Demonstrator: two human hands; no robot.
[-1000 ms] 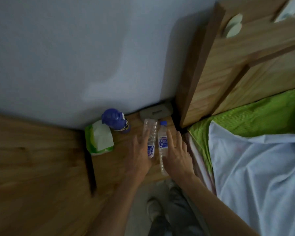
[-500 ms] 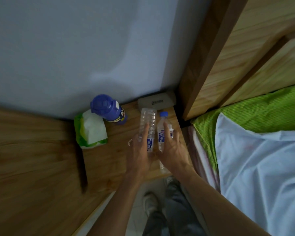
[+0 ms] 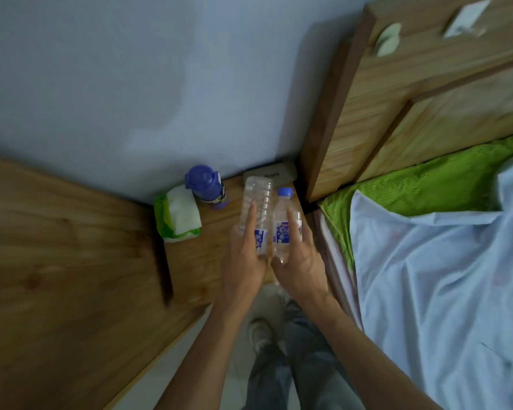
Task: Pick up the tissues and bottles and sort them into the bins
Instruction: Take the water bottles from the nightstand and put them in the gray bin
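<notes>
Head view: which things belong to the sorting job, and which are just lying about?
Job:
capless bottle
blue-capped bottle
tissue pack
left hand and right hand, one at each bottle

Lying about:
purple flask, probably not rubbish
grey case
bed sheet
green blanket
headboard

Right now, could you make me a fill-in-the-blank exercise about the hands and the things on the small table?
1. The left hand holds one clear bottle, the right hand another: ___ bottles in all.
2. The right hand's bottle has a ___ cap.
3. The tissue pack lies to the ___ of the flask.
Missing words: two, blue, left.
</notes>
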